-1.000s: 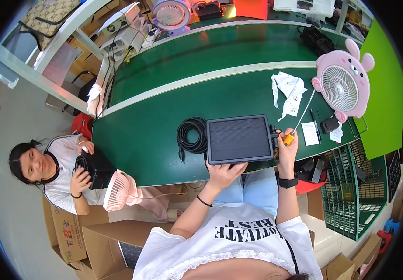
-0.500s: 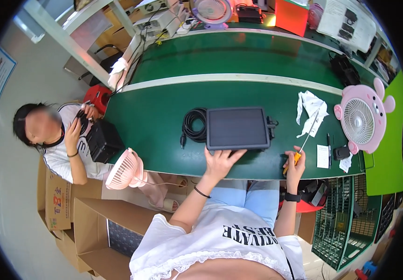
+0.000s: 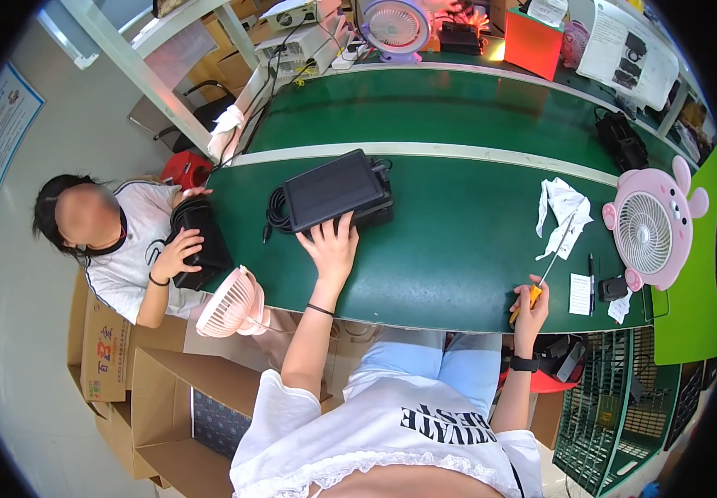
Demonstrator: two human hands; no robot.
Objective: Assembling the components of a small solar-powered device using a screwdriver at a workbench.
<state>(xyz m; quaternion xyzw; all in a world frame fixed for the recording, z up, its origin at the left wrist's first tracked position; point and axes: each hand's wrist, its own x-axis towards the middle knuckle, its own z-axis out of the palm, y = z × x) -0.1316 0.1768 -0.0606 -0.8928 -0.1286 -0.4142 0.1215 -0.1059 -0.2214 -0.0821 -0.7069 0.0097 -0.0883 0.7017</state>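
Note:
A flat black rectangular device (image 3: 334,191) lies tilted on the green worktable (image 3: 450,266), left of the middle. My left hand (image 3: 329,249) rests against its near edge with fingers spread, some of them over the top face. Beside the device's left end is a coiled black cable (image 3: 276,212), partly hidden behind it. Over the table's front right edge, my right hand (image 3: 531,305) is closed around a screwdriver (image 3: 536,290) with a yellow-orange handle. Its long metal shaft points away from me, toward a crumpled white cloth (image 3: 563,217).
A co-worker at the left has hands on a black box (image 3: 202,245). A small pink fan (image 3: 232,302) stands at the left edge; a pink animal-shaped fan (image 3: 646,220) stands at the right. Near it lie a paper slip (image 3: 579,294), a pen (image 3: 591,282) and a small black block (image 3: 612,289).
The black device and its cable have moved left and away from me, turning slightly, with my left hand on it. My right hand still holds the screwdriver. The co-worker's hands have lowered onto the black box.

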